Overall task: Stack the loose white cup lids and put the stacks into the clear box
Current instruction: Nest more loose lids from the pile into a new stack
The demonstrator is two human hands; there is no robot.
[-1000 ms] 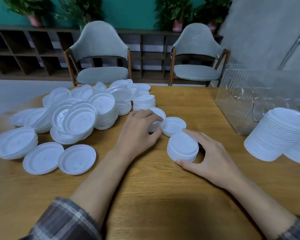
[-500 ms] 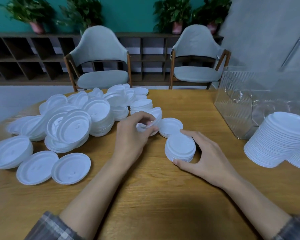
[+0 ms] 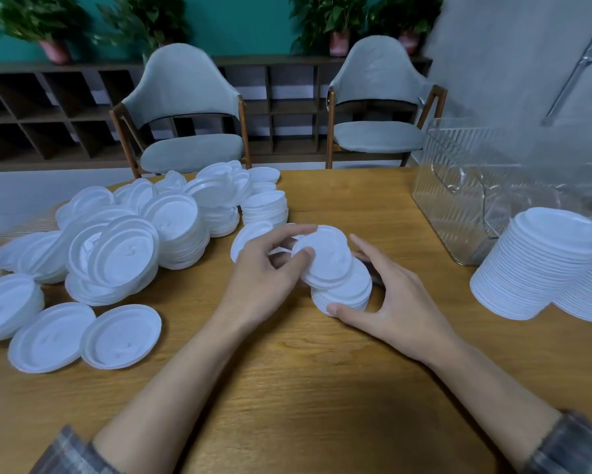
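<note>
White cup lids (image 3: pixel 123 254) are spread over the left half of a wooden counter (image 3: pixel 287 398), with more gathered at centre and right. Nearest the camera, two plaid sleeves (image 3: pixel 68 453) sit at the bottom edge, both forearms bare and reaching forward. Two single lids (image 3: pixel 51 336) lie flat side by side at near left, touching at their rims. At centre, a small stack (image 3: pixel 351 297) stands on the counter. The right hand (image 3: pixel 397 302) brackets it: thumb tip against the near edge, fingers reaching along the far side; whether those fingers touch cannot be told. The left hand (image 3: pixel 263 278) has its grip clamped on the held lid (image 3: pixel 327 258), thumb on the top face and fingertips at the far rim. This lid is tilted and overlaps the top of the small stack; not seated square. Another lid lies partly hidden behind the left hand. At right, the tall stacks (image 3: pixel 541 265) stand touching one another, well apart from the hands. Further left, the main heap is a jumble of short stacks and leaning lids. The clear box (image 3: pixel 458 200), with ribbed walls, sits just behind the tall stacks at far right. Beyond the counter are two grey chairs (image 3: pixel 185 107), a dark cubby shelf (image 3: pixel 31 107) and potted plants (image 3: pixel 44 25) against a teal wall.
</note>
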